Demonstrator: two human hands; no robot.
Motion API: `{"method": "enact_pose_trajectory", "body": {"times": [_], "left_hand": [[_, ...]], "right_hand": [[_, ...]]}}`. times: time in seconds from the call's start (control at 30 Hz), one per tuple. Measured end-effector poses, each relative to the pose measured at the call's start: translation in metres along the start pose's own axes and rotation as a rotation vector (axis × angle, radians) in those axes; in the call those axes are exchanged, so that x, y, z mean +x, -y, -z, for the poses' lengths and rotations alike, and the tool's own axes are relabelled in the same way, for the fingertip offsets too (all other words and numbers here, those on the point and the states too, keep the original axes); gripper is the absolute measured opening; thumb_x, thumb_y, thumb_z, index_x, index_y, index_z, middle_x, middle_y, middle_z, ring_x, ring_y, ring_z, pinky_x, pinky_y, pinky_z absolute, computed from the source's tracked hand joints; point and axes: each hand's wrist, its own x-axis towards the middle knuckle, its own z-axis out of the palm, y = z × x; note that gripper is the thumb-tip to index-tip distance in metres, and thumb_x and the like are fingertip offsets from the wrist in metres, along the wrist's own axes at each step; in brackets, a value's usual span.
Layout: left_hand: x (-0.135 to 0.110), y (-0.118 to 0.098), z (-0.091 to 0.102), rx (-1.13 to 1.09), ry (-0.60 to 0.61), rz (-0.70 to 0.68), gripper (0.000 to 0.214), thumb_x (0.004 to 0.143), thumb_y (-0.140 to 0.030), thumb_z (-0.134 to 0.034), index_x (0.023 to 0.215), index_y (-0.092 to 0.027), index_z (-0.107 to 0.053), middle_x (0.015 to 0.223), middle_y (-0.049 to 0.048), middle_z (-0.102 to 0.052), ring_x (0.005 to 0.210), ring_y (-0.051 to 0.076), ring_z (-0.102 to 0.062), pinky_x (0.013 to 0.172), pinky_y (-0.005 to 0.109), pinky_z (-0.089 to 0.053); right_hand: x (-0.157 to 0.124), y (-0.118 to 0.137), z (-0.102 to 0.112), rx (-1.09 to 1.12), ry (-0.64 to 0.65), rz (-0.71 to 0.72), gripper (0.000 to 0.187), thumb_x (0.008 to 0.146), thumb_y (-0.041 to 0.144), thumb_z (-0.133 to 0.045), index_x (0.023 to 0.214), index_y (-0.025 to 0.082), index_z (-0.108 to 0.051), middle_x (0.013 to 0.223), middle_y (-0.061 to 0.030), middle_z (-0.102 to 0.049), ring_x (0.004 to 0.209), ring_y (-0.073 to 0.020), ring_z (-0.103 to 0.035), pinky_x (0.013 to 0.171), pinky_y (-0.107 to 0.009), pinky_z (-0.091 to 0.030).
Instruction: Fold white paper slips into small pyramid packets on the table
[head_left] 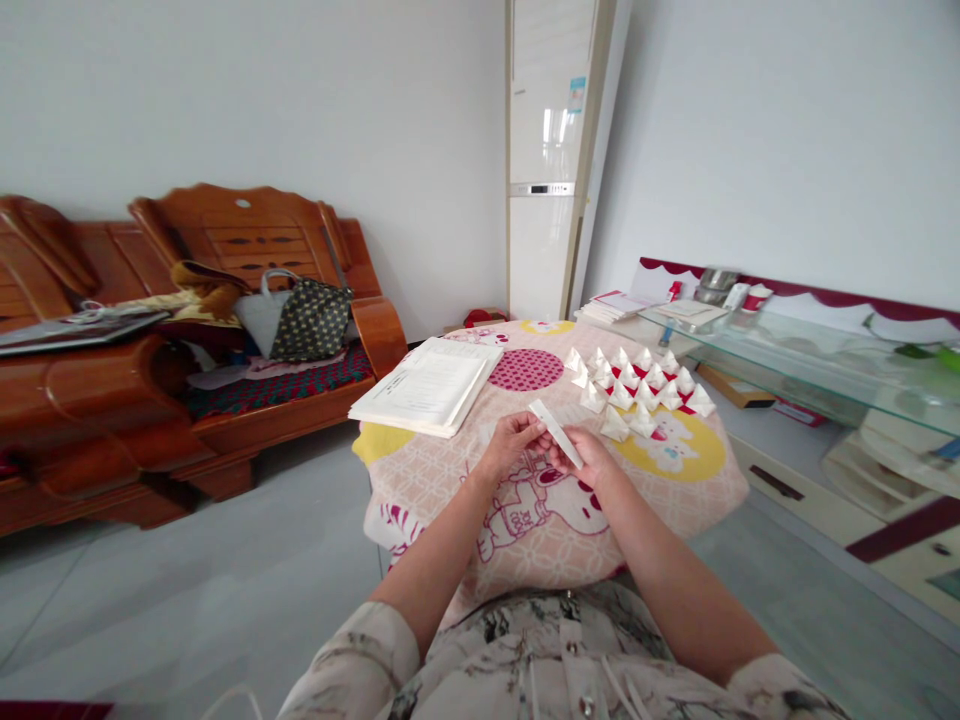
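A narrow folded strip of white paper is held slantwise between my two hands, over the near part of the round table. My left hand pinches its upper left end. Around its lower right end, the fingers of my right hand are closed. Beyond my right hand stand several folded white paper shapes in rows, pointed at the top. To the left lies a stack of printed paper sheets.
A patterned cloth covers the table. At the right is a glass-topped cabinet with papers, tins and a cup. A wooden sofa with bags and clothes stands at the left, and a tall air conditioner in the corner.
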Motion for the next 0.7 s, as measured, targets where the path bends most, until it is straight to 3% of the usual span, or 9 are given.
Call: {"method": "enact_pose_trajectory", "body": {"times": [0.7], "left_hand": [[0.0026,0.0046,0.0028,-0.073,0.008,-0.052,0.041,0.072,-0.048,-0.081,0.074,-0.011,-0.063,0.068,0.0037,-0.069,0.055,0.01,-0.061,0.056,0.021,-0.047]], "right_hand": [[0.0056,-0.0063,0.0022,0.002,0.006,0.029,0.019,0.072,0.034,-0.058,0.066,0.016,-0.062,0.051,-0.0034,-0.06,0.04,-0.0115,-0.048,0.038,-0.022,-0.026]]}}
